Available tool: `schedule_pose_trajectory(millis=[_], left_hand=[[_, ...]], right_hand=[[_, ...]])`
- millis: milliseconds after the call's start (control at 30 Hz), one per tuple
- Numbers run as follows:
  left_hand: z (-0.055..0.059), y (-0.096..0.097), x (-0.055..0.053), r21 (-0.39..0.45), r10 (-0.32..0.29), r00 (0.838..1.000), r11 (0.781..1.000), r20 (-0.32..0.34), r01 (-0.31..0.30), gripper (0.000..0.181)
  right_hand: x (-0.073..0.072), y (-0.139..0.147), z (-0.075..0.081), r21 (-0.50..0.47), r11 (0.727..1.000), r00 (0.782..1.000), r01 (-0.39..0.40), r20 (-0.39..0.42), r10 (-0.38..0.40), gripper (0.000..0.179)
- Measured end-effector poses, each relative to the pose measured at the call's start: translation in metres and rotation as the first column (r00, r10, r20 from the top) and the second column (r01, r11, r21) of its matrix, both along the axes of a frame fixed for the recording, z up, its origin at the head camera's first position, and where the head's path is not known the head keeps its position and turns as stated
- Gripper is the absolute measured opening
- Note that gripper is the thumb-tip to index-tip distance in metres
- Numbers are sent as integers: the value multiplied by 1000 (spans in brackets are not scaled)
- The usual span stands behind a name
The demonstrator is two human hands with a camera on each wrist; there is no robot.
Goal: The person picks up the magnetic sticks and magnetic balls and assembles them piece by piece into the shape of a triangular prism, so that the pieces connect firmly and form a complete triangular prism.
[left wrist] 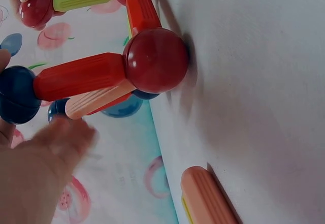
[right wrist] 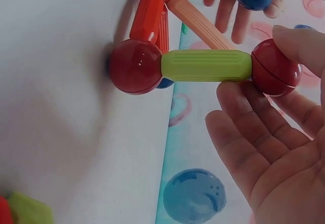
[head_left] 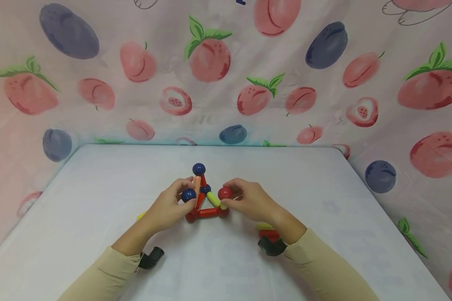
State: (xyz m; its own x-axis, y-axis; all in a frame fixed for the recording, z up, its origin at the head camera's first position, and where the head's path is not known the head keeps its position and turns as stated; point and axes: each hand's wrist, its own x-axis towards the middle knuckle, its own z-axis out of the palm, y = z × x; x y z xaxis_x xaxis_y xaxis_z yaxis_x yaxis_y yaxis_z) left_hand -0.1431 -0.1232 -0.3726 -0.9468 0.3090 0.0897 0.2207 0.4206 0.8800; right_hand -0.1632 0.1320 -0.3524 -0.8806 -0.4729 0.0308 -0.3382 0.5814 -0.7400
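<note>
A frame of ball-and-rod building pieces stands on the white table. Its base has a red front rod between two red balls, and a blue ball behind. My left hand holds a blue ball between thumb and fingers, atop an upright red rod rising from a red corner ball. On the other side, my right hand pinches a red ball at the top of a yellow-green rod. Another blue ball tops the back; a peach rod slants below it.
Beside my right forearm lie a loose yellow-green rod and a red piece. A yellow piece peeks out past my left wrist, and the left wrist view shows a peach rod there. Fruit-printed cloth hangs behind the table.
</note>
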Motion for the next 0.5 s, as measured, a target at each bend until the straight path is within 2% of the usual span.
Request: schedule_pose_trajectory(millis=[233,500], left_hand=[[0,0,-2,23,-10,998,1000,65,9,30],[-1,0,-3,46,-44,998,998,55,41,29]], right_hand=[[0,0,-2,10,1000,1000,11,-2,-11,44],[-1,1,-2,10,1000,1000,15,-4,-15,43]])
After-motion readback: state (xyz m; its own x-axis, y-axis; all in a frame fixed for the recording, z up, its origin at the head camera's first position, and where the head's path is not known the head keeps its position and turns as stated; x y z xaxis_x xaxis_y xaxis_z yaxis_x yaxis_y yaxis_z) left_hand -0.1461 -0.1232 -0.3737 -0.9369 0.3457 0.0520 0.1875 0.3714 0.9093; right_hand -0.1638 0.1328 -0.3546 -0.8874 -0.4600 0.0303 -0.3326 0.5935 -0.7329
